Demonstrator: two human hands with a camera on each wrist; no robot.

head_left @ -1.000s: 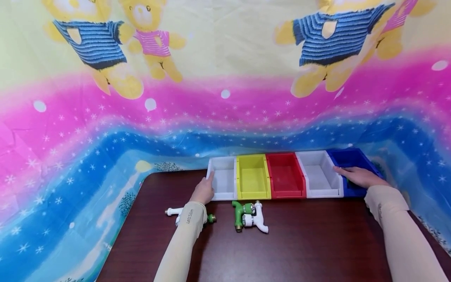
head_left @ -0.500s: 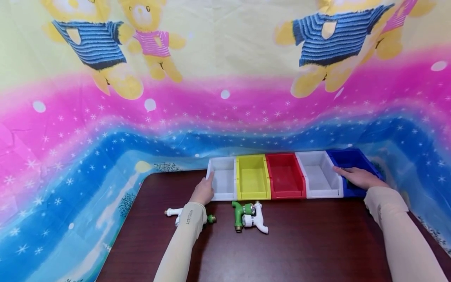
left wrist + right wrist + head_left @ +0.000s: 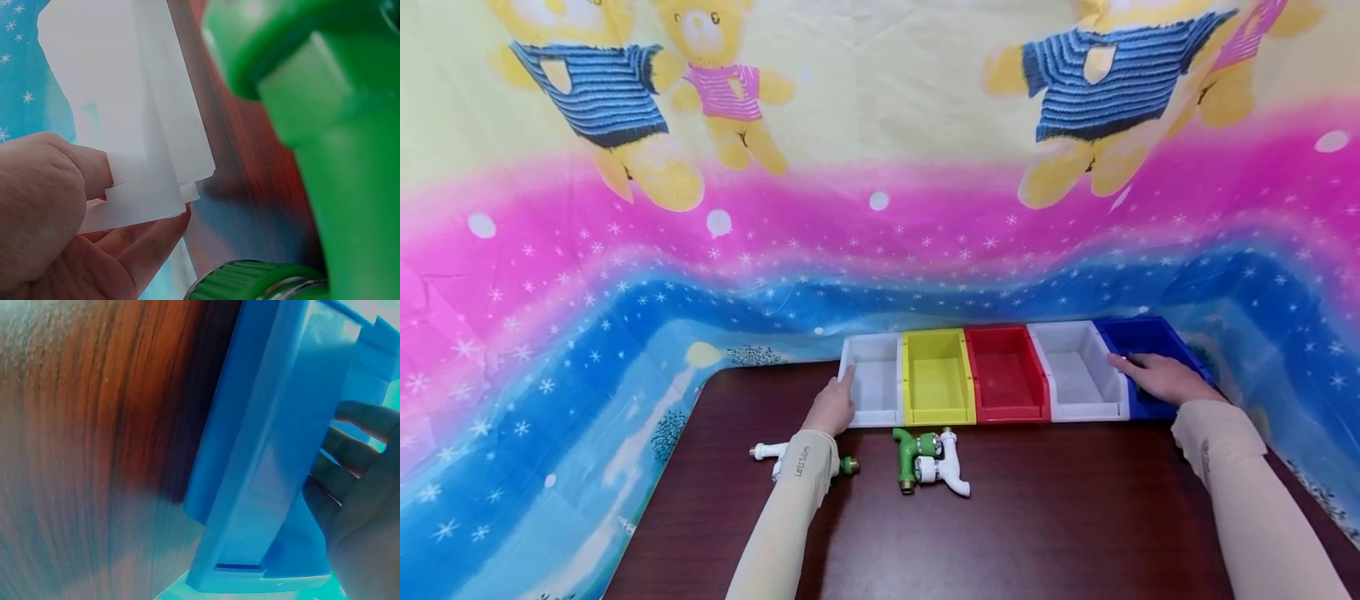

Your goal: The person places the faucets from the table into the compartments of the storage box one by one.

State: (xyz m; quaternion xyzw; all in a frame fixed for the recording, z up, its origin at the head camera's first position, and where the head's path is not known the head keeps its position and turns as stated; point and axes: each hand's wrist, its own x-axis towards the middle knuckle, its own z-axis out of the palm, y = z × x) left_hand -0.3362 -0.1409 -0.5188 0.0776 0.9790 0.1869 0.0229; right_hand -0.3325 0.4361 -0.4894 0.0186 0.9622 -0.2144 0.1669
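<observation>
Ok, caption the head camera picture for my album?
Left hand at end white bin, right hand at blue bin, taps in front.

A printed cloth (image 3: 850, 142) hangs behind the bench (image 3: 1037, 525) and along both sides of it, with creases at the left. Its upper part is cream, then come a pink band (image 3: 820, 221) and a blue band (image 3: 925, 296), both strewn with white snowflakes and round white dots. Yellow bears in striped shirts, blue or pink, stand across the top, some cut off by the view's edge. Lower left are small dark bushes (image 3: 668, 433). The bench top is reddish-brown wood grain, its far left corner rounded, with a soft pale sheen.
</observation>
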